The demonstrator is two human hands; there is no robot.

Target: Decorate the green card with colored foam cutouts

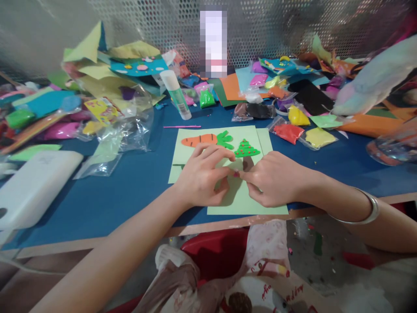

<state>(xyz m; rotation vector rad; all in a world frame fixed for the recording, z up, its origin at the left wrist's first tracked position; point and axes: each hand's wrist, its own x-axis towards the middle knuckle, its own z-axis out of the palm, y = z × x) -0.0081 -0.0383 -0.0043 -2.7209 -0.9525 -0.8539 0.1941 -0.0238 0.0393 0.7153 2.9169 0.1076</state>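
Observation:
Between the fingertips of both hands is a tiny dark pink bit of clay [236, 174], partly hidden by the fingers. My left hand [206, 176] pinches at it from the left, its other fingers arched over the paper. From the right, my right hand [276, 178] meets it with the index finger and thumb, the other fingers curled in. Beneath both hands lie pale green paper sheets [250, 204], overlapping. On them are an orange clay carrot [198, 140] with dark stripes and green leaves, and a green clay tree [246, 149] with red dots, a brown patch below it.
Behind the paper are a pink stick tool [182, 126], an upright glue stick [176, 94] and bagged clay, including red [288, 131] and yellow [319, 138]. A white device [39, 187] lies left, a clear plastic cup [392, 148] right. A perforated metal panel [156, 26] stands behind.

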